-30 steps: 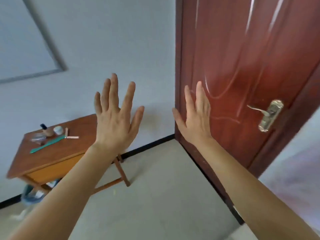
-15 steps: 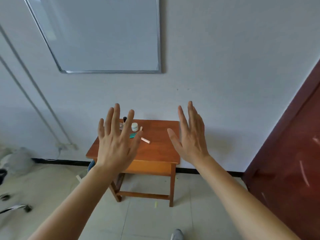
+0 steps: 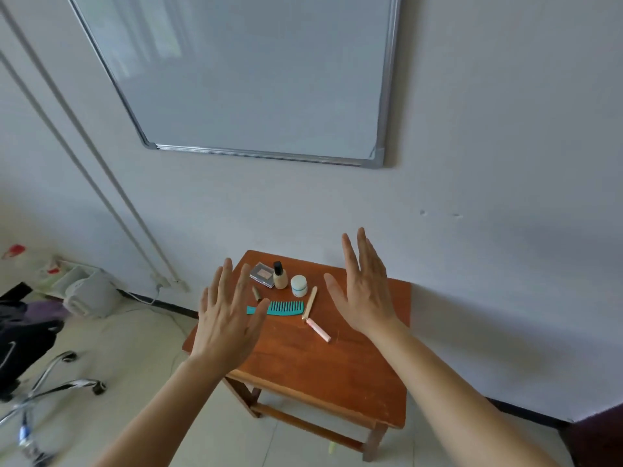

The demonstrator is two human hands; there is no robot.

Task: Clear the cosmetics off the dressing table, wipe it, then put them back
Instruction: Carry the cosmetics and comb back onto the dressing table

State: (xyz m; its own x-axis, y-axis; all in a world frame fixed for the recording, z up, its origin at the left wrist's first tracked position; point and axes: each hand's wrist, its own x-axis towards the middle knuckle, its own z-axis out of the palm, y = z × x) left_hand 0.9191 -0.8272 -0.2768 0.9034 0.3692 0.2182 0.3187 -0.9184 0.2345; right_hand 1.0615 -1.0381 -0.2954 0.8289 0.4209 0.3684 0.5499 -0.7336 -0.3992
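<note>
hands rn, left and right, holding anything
left hand: open, fingers spread, holding nothing
right hand: open, fingers straight, holding nothing

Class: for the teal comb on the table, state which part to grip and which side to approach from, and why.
Probably pinch the comb by its toothless handle end, from above with the left hand on that side. It lies flat, teeth toward the wall, so the handle's edges offer a smooth, solid hold.

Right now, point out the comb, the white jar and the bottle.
comb (image 3: 286,306), head view, on its teeth.
white jar (image 3: 298,281), head view, on its lid.
bottle (image 3: 280,280), head view, on its beige body.
</note>
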